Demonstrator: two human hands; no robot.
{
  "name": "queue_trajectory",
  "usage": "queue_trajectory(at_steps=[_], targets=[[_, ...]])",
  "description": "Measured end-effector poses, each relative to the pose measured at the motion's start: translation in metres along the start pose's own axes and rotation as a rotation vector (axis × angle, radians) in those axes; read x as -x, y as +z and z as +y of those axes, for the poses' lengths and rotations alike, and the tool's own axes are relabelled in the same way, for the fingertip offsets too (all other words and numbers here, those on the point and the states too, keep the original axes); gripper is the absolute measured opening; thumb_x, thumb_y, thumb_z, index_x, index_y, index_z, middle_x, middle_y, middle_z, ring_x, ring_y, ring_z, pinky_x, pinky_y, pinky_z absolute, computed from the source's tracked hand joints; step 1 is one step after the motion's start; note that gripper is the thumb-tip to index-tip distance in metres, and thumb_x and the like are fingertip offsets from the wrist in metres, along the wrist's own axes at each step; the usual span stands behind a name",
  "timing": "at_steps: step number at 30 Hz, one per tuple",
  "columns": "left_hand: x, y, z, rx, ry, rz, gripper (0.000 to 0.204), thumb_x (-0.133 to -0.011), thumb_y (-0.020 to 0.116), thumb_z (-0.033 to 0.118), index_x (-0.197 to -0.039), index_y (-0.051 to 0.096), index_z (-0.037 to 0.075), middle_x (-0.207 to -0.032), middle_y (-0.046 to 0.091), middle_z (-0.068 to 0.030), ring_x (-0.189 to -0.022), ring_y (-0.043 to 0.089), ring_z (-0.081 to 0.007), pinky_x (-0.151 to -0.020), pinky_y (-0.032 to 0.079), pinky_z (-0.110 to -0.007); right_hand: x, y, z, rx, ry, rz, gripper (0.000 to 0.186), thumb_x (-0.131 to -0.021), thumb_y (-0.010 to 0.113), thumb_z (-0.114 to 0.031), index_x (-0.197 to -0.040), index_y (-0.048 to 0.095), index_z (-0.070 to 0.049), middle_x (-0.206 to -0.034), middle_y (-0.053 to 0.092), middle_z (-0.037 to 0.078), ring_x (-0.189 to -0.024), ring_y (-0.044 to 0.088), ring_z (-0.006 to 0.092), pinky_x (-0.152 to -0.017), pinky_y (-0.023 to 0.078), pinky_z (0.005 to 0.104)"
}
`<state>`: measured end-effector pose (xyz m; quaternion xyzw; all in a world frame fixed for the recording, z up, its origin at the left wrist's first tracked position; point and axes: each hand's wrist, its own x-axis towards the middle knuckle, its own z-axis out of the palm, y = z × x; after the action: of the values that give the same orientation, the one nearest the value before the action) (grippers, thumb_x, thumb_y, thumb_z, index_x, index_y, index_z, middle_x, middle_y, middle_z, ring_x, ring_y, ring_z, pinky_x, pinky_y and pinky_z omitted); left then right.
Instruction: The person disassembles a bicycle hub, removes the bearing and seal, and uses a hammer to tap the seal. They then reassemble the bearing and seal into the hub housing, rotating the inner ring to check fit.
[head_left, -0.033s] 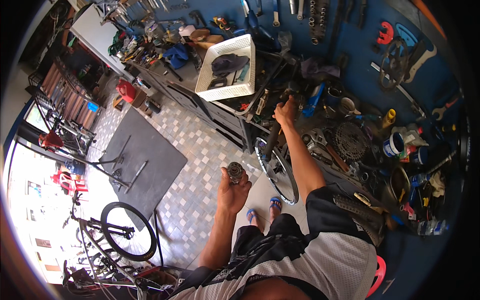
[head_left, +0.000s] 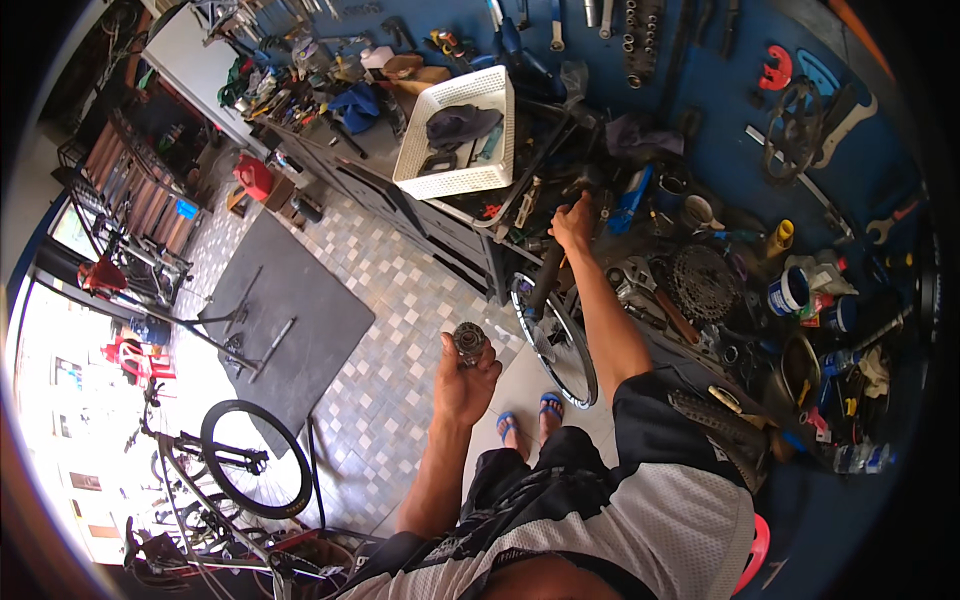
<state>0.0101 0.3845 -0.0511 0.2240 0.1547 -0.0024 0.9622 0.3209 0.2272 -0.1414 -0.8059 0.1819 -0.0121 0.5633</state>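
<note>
My left hand point(head_left: 463, 385) is closed on a round, ridged metal part point(head_left: 468, 342), held up at mid-view over the tiled floor. My right hand point(head_left: 572, 222) reaches into the cluttered bench, its fingers partly stretched and apart at dark items point(head_left: 585, 180) too shadowed to name; whether they touch these is unclear. Near it lie a blue object point(head_left: 630, 200) and small metal tools. Just left is a white plastic basket point(head_left: 410, 175) with dark cloth inside. Below my right hand a bicycle wheel point(head_left: 580, 380) leans by the bench, and sprockets point(head_left: 700, 285) lie to the right.
A blue tool wall point(head_left: 680, 120) backs the bench. At left, a grey mat point(head_left: 300, 360) lies on tiles with a stand's legs on it, and bicycles point(head_left: 255, 460) stand by the bright doorway. A red container point(head_left: 252, 180) sits beyond; my sandalled feet point(head_left: 510, 430) are below.
The bench and wall sit very slightly further right in the picture. My hands have barely moved.
</note>
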Motion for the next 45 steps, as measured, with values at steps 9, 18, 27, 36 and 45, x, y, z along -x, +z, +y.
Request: queue_trajectory(at_steps=[9,18,27,36,45], targets=[[-0.017,-0.014,0.018,0.072,-0.063,-0.134,0.052,-0.105,0.064,0.059,-0.115,0.066,0.007,-0.101,0.067,-0.0041,-0.079,0.050,-0.0126,-0.068,0.040,-0.029,-0.022,-0.019,-0.008,0.733,-0.269,-0.008,0.055,-0.100,0.070,-0.028,-0.146,0.057,-0.001,-0.138,0.064,0.029,-0.110,0.072,0.0459,-0.099,0.060,0.0526],[-0.009,-0.006,0.046,-0.142,0.044,-0.205,0.040,-0.106,0.069,0.047,-0.121,0.066,0.010,-0.106,0.070,-0.0040,-0.083,0.055,-0.0117,-0.071,0.047,-0.030,0.233,-0.099,-0.114,-0.068,-0.956,-0.670,0.058,-0.092,0.087,-0.029,-0.141,0.066,-0.006,-0.131,0.069,0.016,-0.102,0.074,0.0271,-0.086,0.060,0.0370],[-0.002,-0.005,0.048,-0.110,-0.043,-0.552,0.037,-0.101,0.079,0.036,-0.124,0.065,0.010,-0.112,0.072,-0.0037,-0.093,0.067,-0.0141,-0.070,0.052,-0.030,0.309,-0.123,-0.111,0.127,-1.232,-0.340,0.057,-0.081,0.091,-0.016,-0.133,0.069,-0.006,-0.119,0.072,0.012,-0.105,0.073,0.0320,-0.090,0.060,0.0415],[-0.001,0.009,0.036,0.002,-0.125,-0.679,0.041,-0.099,0.079,0.035,-0.127,0.065,0.008,-0.120,0.072,-0.0072,-0.110,0.072,-0.0212,-0.081,0.062,-0.036,0.336,-0.144,-0.121,0.227,-1.234,-0.218,0.055,-0.081,0.090,-0.017,-0.132,0.071,-0.007,-0.116,0.073,0.010,-0.100,0.073,0.0312,-0.086,0.060,0.0423],[-0.009,0.041,0.000,-0.027,-0.225,-0.645,0.032,-0.101,0.079,0.034,-0.121,0.068,0.011,-0.105,0.072,-0.0025,-0.086,0.065,-0.0120,-0.067,0.051,-0.028,0.324,-0.182,-0.109,0.269,-1.148,-0.074,0.052,-0.083,0.090,-0.020,-0.130,0.071,-0.008,-0.116,0.076,0.012,-0.097,0.074,0.0316,-0.086,0.059,0.0419]])
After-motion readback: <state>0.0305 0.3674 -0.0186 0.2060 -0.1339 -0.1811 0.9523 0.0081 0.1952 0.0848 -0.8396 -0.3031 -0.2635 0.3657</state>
